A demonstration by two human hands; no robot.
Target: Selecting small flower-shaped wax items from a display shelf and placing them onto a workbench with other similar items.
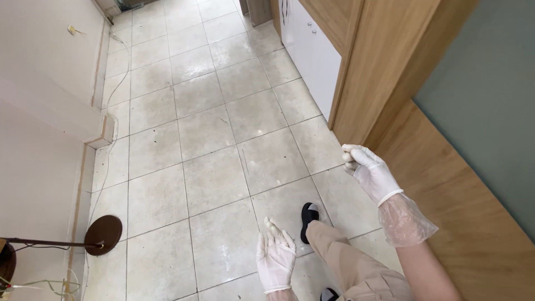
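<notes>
Lower right of the frame: a person in white gloves walks across a pale tiled floor [212, 139] beside a wooden door frame [356, 83].

Right hand [369, 170] is raised near the frame with fingers curled shut; whether it pinches anything cannot be told. Left hand [275, 255] hangs low with fingers loosely extended, holding nothing. One black slipper [308, 218] steps forward, so walking looks like the step in hand. At lower left, a lamp stand's round brown base [103, 235] is cut off by the edge.

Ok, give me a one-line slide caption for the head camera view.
White-gloved left hand and right hand hang empty over a pale tiled floor, beside a wooden wall panel.
</notes>
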